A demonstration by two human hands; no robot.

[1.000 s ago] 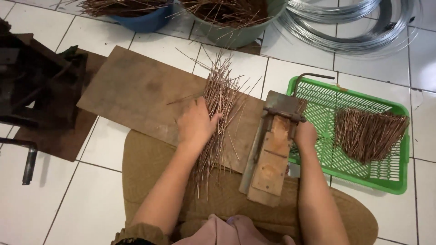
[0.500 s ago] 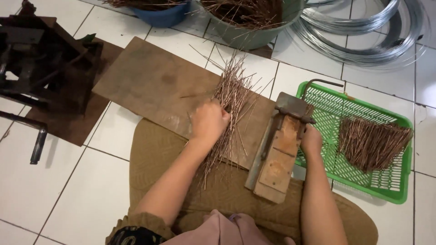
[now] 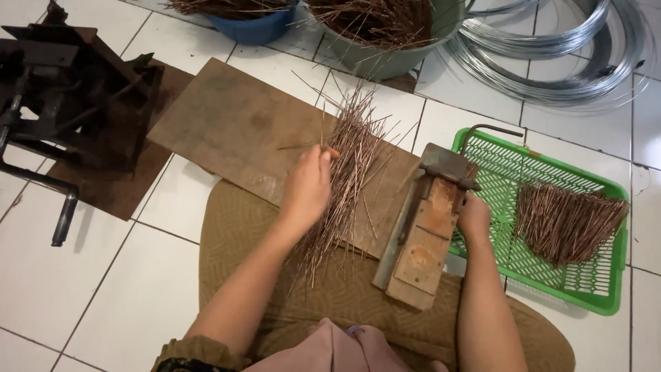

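Right hand (image 3: 474, 215) fingertips hidden behind wood tool (image 3: 427, 227); grip cannot tell. Two tubs (image 3: 385, 58) at top cut off, full of sticks. Green basket (image 3: 606, 289) holds stick bundle (image 3: 566, 222). Left hand (image 3: 306, 186) presses flat, fingers spread, on stick pile (image 3: 348, 162) on board (image 3: 234, 131); sticks point up-down, slightly tilted.

Being counted: two hands, left (image 3: 306, 187) and right (image 3: 474, 215); one wooden board (image 3: 234, 131); one wood-and-metal cutter block (image 3: 423, 231); one green plastic basket (image 3: 606, 286); two tubs, blue (image 3: 258, 29) and grey-green (image 3: 392, 58); two loose heaps of thin copper-coloured rods, on the board (image 3: 351, 158) and in the basket (image 3: 568, 220); one stack of wire coils (image 3: 551, 48); one dark iron machine (image 3: 55, 89).
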